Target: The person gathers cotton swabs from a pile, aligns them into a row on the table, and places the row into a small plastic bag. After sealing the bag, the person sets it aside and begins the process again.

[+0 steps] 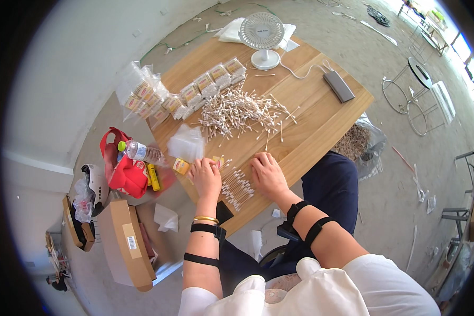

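A loose layer of cotton swabs (238, 188) lies side by side on the wooden table between my two hands. My left hand (206, 178) is at its left, fingers curled down and closed; what they hold, if anything, is hidden. One yellow-and-white card (218, 161) shows beside those fingertips, and a yellow packet label (181, 166) lies left of the hand. My right hand (269, 171) rests at the layer's right side with its fingers spread on the tabletop. Beyond both hands is a heap of cotton swabs (239, 113). Flat clear plastic bags (186, 143) lie left of it.
Filled swab packets (205, 84) line the table's far left. A white fan (263, 37) and a grey power bank (338, 86), joined by a cable, stand farther back. Left of the table are a red bag (127, 174), a bottle (137, 150) and a cardboard box (122, 245).
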Tool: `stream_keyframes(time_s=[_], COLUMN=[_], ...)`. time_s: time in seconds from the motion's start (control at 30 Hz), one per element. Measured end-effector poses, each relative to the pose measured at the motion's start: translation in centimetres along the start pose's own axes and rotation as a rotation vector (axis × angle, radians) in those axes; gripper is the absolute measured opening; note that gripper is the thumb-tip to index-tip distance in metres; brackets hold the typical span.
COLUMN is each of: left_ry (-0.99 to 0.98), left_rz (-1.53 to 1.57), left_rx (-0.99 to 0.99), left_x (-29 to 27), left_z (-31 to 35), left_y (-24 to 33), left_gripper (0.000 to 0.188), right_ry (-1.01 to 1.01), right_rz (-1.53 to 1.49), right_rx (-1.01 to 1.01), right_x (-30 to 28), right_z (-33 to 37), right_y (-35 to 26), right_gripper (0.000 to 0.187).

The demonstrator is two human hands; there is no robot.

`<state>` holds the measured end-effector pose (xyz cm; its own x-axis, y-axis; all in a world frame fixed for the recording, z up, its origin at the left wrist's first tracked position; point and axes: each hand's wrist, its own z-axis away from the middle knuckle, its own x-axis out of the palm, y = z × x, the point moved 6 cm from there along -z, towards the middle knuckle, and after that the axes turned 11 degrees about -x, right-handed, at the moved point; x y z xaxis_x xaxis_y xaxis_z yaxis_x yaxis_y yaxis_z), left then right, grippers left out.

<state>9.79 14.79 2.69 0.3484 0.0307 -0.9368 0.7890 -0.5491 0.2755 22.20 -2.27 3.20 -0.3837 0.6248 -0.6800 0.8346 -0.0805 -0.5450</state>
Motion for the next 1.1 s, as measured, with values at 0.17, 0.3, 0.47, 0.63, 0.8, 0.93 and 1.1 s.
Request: stream_keyframes(time_s=[0.17, 0.3, 0.47, 0.63, 0.8, 0.93, 1.1], left_ry=[-0.096, -0.098, -0.114, -0.195, -0.085, -0.086, -0.129], left_rz=[0.038, 0.103, 0.128, 0.064, -0.084, -0.105, 0.022], left_rx=[0.005, 0.088, 0.176, 0.294, 0.207, 0.274, 0.206], left_x=[-0.1, -0.7, -1.1, -1.1, -1.4, -1.5, -1.9], left_z=[0.8, 1.1, 1.8, 2.4, 2.4, 3.0, 3.6], left_y=[1.2, 0.8, 0.4, 0.1, -1.1, -0.1, 0.9], left_gripper=[0.008, 0.008, 0.017, 0.031, 0.054, 0.057, 0.063], right_ry=[0.004, 0.010, 0.009, 0.020, 0.027, 0.027, 0.023], right_rz=[0.000, -0.004, 0.001, -0.012, -0.011, -0.012, 0.006], right_rx=[0.004, 0.007, 0.000, -0.002, -0.004, -0.003, -0.001], right_x=[-0.3, -0.2, -0.3, -0.3, -0.2, -0.3, -0.4], right_z=[0.1, 0.0, 0.0, 0.0, 0.0, 0.0, 0.1], right_y=[0.3, 0.2, 0.2, 0.2, 0.0, 0.1, 0.3], right_gripper=[0.014, 0.014, 0.015, 0.015, 0.015, 0.014, 0.016])
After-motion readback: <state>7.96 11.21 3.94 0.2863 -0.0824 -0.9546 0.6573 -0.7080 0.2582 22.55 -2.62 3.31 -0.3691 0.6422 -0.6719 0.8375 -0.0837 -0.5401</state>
